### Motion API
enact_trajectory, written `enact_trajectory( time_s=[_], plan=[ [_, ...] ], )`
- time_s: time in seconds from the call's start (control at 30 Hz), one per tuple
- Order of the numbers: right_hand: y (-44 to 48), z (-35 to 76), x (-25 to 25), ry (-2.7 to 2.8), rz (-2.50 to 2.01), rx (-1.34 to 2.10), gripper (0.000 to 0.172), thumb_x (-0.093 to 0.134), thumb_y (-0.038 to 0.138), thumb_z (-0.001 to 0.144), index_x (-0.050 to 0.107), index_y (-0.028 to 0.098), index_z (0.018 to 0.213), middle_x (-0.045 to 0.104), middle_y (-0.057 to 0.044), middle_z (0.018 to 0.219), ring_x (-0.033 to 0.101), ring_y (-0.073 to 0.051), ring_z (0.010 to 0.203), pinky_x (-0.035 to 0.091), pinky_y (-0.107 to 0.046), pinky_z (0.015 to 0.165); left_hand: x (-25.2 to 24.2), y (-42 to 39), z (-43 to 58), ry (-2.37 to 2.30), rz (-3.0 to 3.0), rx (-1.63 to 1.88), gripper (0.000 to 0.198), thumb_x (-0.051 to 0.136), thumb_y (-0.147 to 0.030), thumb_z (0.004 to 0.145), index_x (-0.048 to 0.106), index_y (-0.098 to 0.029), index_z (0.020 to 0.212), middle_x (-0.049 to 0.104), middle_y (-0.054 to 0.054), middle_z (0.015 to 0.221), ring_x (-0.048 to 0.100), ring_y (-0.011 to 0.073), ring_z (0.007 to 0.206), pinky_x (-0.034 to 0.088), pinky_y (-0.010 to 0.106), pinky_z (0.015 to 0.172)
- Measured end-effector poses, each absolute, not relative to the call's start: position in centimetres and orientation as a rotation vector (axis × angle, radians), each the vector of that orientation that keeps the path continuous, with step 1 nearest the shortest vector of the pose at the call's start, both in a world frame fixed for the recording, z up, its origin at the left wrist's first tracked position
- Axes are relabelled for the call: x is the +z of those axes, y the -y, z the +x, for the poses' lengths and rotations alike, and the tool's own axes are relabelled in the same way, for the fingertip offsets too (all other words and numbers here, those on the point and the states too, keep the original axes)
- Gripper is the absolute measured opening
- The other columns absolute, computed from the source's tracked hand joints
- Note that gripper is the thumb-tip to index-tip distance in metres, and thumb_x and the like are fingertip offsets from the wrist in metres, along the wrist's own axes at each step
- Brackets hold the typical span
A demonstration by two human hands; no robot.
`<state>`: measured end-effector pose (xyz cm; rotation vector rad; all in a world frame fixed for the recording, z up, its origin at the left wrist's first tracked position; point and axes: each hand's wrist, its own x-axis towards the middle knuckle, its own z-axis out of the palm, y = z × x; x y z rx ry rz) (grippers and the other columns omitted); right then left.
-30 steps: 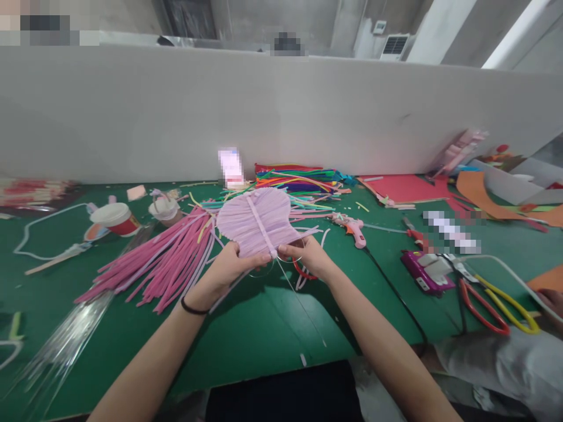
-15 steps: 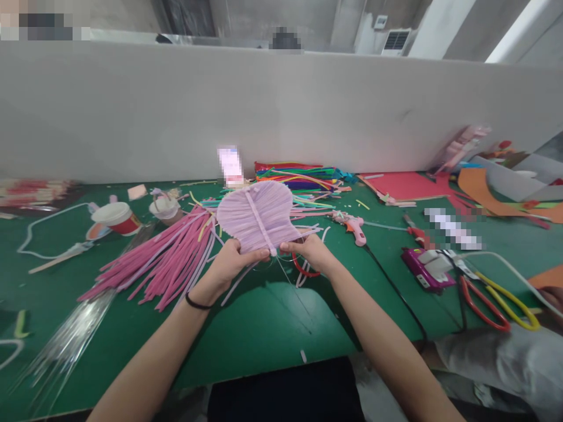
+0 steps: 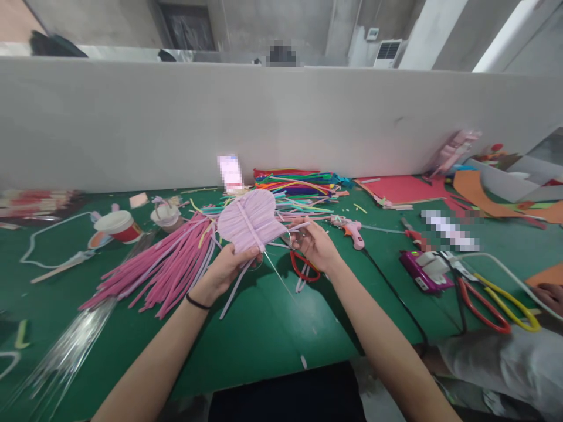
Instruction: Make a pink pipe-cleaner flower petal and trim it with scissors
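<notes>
A lilac heart-shaped piece made of pipe cleaners (image 3: 259,215) with a raised centre strip is held above the table. My left hand (image 3: 224,268) is closed on its lower edge, the thumb pressed near the strip's end. At the piece's right side, my right hand (image 3: 317,243) pinches the loose end of a lilac pipe cleaner (image 3: 292,228). Thin wire (image 3: 281,278) hangs from the strip's lower end, with wire loops by both hands. Red-handled scissors (image 3: 303,272) lie below my right hand, partly over pale pipe cleaner pieces.
Pink pipe cleaners (image 3: 153,269) and wires (image 3: 70,340) lie left, near a paper cup (image 3: 118,225). Coloured pipe cleaners (image 3: 299,183) lie behind. On the right are a pink glue gun (image 3: 354,233), a purple power strip (image 3: 422,275), more scissors (image 3: 488,305) and another person's hand (image 3: 549,296).
My right hand has left the piece's lower edge and moved slightly right and up to a pipe cleaner end. The heart-shaped piece has turned and shifted slightly left in my left hand.
</notes>
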<state>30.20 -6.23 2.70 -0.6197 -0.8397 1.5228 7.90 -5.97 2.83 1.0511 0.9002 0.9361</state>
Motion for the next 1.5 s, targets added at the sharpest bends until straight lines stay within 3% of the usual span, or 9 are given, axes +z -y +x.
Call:
enact_trajectory(
  time_s=[0.23, 0.37, 0.6, 0.77, 0.97, 1.17, 1.23, 1.37, 1.5],
  plan=[
    [7.0, 29.7, 3.0, 0.931, -0.532, 1.512, 0.025, 0.075, 0.033, 0.075, 0.069, 0.027, 0.098, 0.07, 0.001, 0.102, 0.066, -0.012, 0.081, 0.053, -0.024, 0.068, 2.6, 5.7, 7.6, -0.852, 0.9, 0.914, 0.027, 0.085, -0.033, 0.062, 0.069, -0.013, 0.071, 0.065, 0.002, 0.064, 0.061, 0.0121, 0.062, 0.053, 0.021, 0.06],
    [6.8, 29.3, 2.5, 0.98, -0.598, 1.406, 0.019, 0.071, 0.039, 0.079, 0.068, 0.026, 0.092, 0.071, 0.0, 0.102, 0.068, -0.015, 0.084, 0.054, -0.026, 0.073, 2.6, 5.7, 7.6, -0.875, 0.86, 0.929, 0.029, 0.086, -0.033, 0.059, 0.069, -0.013, 0.071, 0.065, 0.002, 0.065, 0.062, 0.0117, 0.063, 0.054, 0.021, 0.06],
    [6.7, 29.0, 2.1, 1.425, -0.972, 0.78, 0.019, 0.06, 0.04, 0.087, 0.07, 0.023, 0.089, 0.072, -0.004, 0.09, 0.066, -0.018, 0.081, 0.051, -0.03, 0.073, 2.6, 5.6, 7.6, -0.838, 0.895, 0.968, 0.029, 0.087, -0.033, 0.058, 0.068, -0.013, 0.068, 0.064, 0.001, 0.063, 0.059, 0.0109, 0.059, 0.051, 0.021, 0.058],
    [7.0, 28.6, 2.0, 1.621, -1.043, 0.484, 0.016, 0.06, 0.032, 0.087, 0.074, 0.023, 0.087, 0.07, -0.005, 0.088, 0.064, -0.02, 0.084, 0.05, -0.032, 0.077, 2.2, 5.7, 7.9, -0.87, 1.022, 0.979, 0.025, 0.084, -0.027, 0.063, 0.07, -0.015, 0.079, 0.067, 0.002, 0.07, 0.06, 0.0118, 0.062, 0.049, 0.021, 0.058],
    [7.1, 28.4, 2.6, 1.326, -0.985, 0.778, 0.013, 0.073, 0.033, 0.076, 0.077, 0.026, 0.086, 0.072, -0.005, 0.097, 0.066, -0.022, 0.096, 0.05, -0.036, 0.089, 2.6, 6.0, 8.2, -0.944, 1.07, 1.013, 0.028, 0.083, -0.032, 0.063, 0.069, -0.013, 0.079, 0.066, 0.002, 0.068, 0.06, 0.0131, 0.06, 0.048, 0.024, 0.059],
    [7.2, 28.3, 2.8, 1.083, -0.887, 1.188, 0.034, 0.079, 0.035, 0.066, 0.074, 0.023, 0.098, 0.075, -0.003, 0.092, 0.07, -0.023, 0.09, 0.054, -0.04, 0.088, 3.1, 6.1, 8.2, -0.99, 1.067, 1.039, 0.033, 0.084, -0.033, 0.06, 0.07, -0.012, 0.08, 0.067, 0.003, 0.068, 0.061, 0.0133, 0.06, 0.049, 0.024, 0.06],
    [7.1, 28.3, 2.7, 1.043, -0.81, 1.232, 0.042, 0.08, 0.032, 0.066, 0.07, 0.025, 0.106, 0.074, -0.002, 0.098, 0.069, -0.022, 0.095, 0.053, -0.038, 0.092, 3.0, 6.0, 8.2, -1.008, 1.073, 1.039, 0.035, 0.085, -0.034, 0.059, 0.07, -0.012, 0.082, 0.068, 0.004, 0.07, 0.061, 0.0138, 0.06, 0.049, 0.025, 0.059],
    [7.1, 28.3, 2.4, 0.985, -0.718, 1.311, 0.039, 0.074, 0.028, 0.071, 0.068, 0.025, 0.109, 0.073, -0.003, 0.106, 0.068, -0.02, 0.101, 0.05, -0.037, 0.096, 3.0, 6.1, 8.4, -1.054, 1.086, 1.091, 0.038, 0.085, -0.034, 0.058, 0.07, -0.013, 0.087, 0.071, 0.005, 0.078, 0.064, 0.0155, 0.065, 0.051, 0.027, 0.063],
    [7.1, 28.0, 2.3, 0.97, -0.708, 1.346, 0.044, 0.075, 0.025, 0.067, 0.067, 0.026, 0.111, 0.072, -0.003, 0.11, 0.066, -0.022, 0.105, 0.052, -0.036, 0.093, 3.1, 6.3, 8.7, -1.079, 1.107, 1.124, 0.039, 0.084, -0.035, 0.059, 0.071, -0.011, 0.088, 0.072, 0.006, 0.08, 0.064, 0.0162, 0.066, 0.052, 0.027, 0.063]
  ],
)
